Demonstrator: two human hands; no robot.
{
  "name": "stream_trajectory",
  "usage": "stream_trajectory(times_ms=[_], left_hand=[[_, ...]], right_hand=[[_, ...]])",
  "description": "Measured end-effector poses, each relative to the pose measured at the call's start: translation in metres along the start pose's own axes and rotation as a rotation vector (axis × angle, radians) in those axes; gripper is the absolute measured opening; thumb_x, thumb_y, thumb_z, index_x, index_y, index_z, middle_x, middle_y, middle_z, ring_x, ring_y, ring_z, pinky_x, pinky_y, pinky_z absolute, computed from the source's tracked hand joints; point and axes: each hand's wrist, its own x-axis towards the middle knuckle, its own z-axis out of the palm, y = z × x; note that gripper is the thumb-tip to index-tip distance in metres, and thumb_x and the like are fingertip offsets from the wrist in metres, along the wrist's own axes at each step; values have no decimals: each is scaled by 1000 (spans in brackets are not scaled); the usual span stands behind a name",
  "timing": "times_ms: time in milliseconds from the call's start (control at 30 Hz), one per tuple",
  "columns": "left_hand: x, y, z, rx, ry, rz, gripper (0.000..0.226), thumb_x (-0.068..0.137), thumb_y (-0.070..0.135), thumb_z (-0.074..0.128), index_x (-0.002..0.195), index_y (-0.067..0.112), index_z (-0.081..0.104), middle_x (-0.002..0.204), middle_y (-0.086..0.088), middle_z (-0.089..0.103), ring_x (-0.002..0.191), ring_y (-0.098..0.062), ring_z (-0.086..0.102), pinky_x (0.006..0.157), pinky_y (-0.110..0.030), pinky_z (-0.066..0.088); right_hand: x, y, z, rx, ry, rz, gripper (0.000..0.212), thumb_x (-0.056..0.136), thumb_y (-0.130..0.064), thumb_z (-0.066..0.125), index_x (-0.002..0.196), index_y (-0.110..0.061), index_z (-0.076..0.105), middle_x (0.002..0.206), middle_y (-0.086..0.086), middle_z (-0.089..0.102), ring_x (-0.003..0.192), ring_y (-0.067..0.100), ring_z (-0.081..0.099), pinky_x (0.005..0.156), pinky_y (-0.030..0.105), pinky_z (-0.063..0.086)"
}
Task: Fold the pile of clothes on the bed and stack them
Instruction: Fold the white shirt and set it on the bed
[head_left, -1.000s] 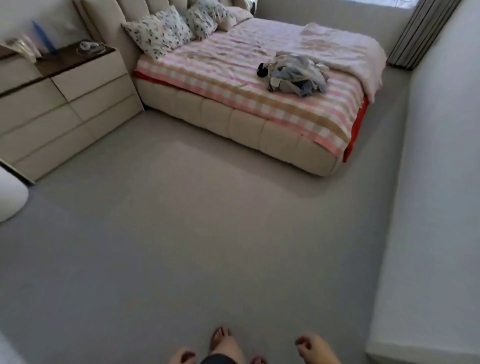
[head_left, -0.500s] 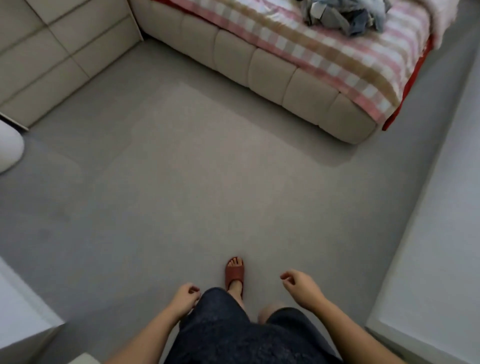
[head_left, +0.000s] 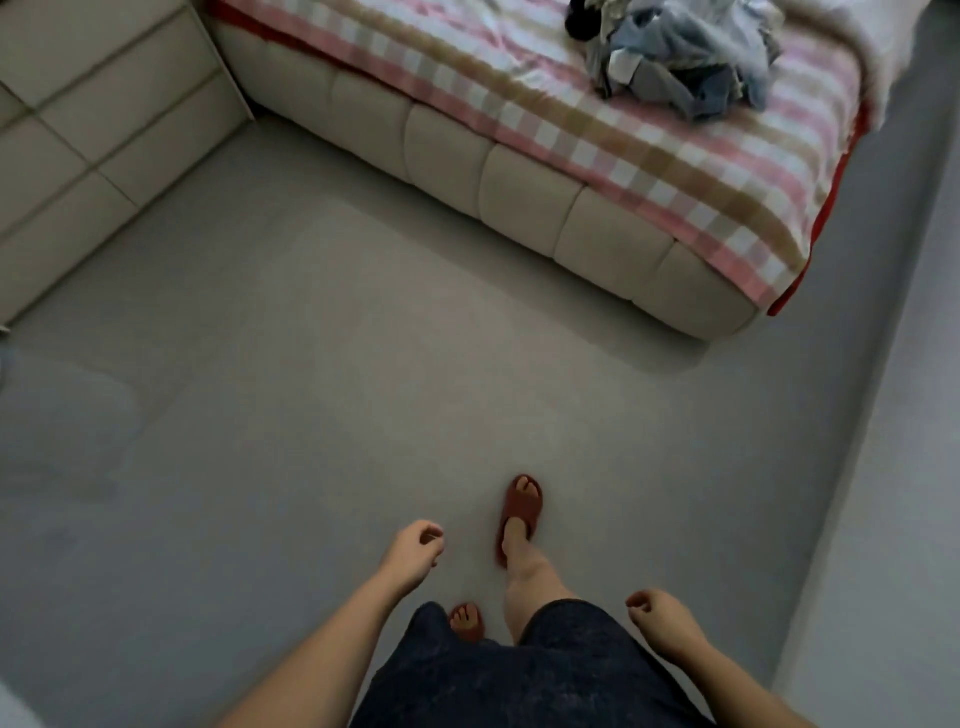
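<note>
A jumbled pile of grey, blue and white clothes (head_left: 680, 62), with a dark item at its left edge, lies on the bed (head_left: 519, 197) near the foot end, at the top right of the view. The bed has a pink, white and tan checked cover and a padded beige base. My left hand (head_left: 410, 553) hangs at the lower middle with loosely curled fingers and holds nothing. My right hand (head_left: 662, 623) hangs lower right, also loosely curled and holding nothing. Both hands are far from the pile, over the floor.
Grey floor (head_left: 311, 389) stretches between me and the bed. A beige chest of drawers (head_left: 93, 135) stands at the upper left beside the bed. A pale wall (head_left: 893, 467) runs along the right. My feet in red-brown slippers (head_left: 519, 514) are on the floor.
The view has tilted down and come closer to the bed. My right foot has stepped forward, my left hand has swung forward and my right hand has dropped back.
</note>
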Motion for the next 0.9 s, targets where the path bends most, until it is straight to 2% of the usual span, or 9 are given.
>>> stream_trajectory(times_ms=[100, 167, 233, 267, 367, 500, 700, 800, 900], left_hand=[[22, 39, -12, -6, 16, -30, 14, 91, 1, 49, 104, 1, 54, 92, -13, 54, 77, -22, 52, 70, -26, 42], [37, 61, -21, -11, 22, -61, 7, 90, -1, 48, 93, 4, 52, 88, -12, 54, 73, -22, 51, 61, -22, 43], [49, 79, -31, -21, 40, -98, 12, 91, -2, 47, 86, 8, 51, 80, -10, 53, 64, -19, 48, 44, -14, 37], [55, 88, -36, -30, 49, -122, 12, 91, -2, 46, 86, 7, 51, 78, -9, 52, 62, -17, 47, 40, -13, 34], [75, 111, -53, -42, 72, -182, 8, 92, -2, 44, 93, 4, 50, 83, -11, 51, 65, -18, 47, 38, -13, 31], [112, 142, -79, -17, 83, -221, 9, 93, -3, 43, 89, 2, 49, 84, -13, 50, 64, -20, 45, 31, -8, 28], [197, 228, -138, 41, 60, -183, 7, 94, 1, 41, 94, 2, 49, 86, -13, 51, 63, -17, 45, 40, -15, 30], [237, 290, -167, 19, 66, -142, 12, 91, -3, 45, 83, 5, 50, 75, -10, 50, 63, -19, 46, 41, -17, 31], [277, 355, -190, 42, 52, -43, 24, 87, -7, 47, 71, 11, 50, 73, -10, 51, 64, -19, 47, 57, -25, 39]], right_hand=[[31, -25, -56, -20, -14, -29, 30, 95, -15, 42, 118, -9, 60, 122, 8, 61, 113, 21, 55, 90, 24, 41], [51, -47, -91, -42, -10, -72, 28, 95, -15, 42, 114, -5, 61, 119, 11, 63, 109, 23, 57, 87, 26, 43], [66, -72, -123, -45, 4, -124, 28, 95, -16, 43, 113, -5, 61, 116, 11, 63, 106, 23, 58, 84, 26, 43], [73, -85, -138, -46, 12, -146, 28, 95, -17, 43, 114, -7, 60, 116, 10, 63, 105, 22, 57, 83, 25, 43], [95, -127, -175, -35, 24, -207, 28, 96, -20, 43, 116, -10, 59, 117, 7, 62, 105, 20, 57, 84, 25, 43], [125, -185, -210, -6, 13, -285, 27, 96, -22, 45, 117, -12, 59, 118, 6, 62, 105, 18, 56, 84, 24, 43], [175, -260, -280, 23, 28, -295, 27, 96, -22, 44, 118, -14, 58, 118, 4, 61, 106, 17, 56, 89, 27, 45], [196, -287, -321, 57, 57, -265, 28, 96, -20, 45, 119, -12, 58, 119, 5, 61, 108, 18, 56, 91, 27, 44], [217, -303, -355, 113, 89, -219, 26, 95, -17, 47, 117, -11, 59, 118, 8, 62, 108, 20, 57, 90, 26, 43]])
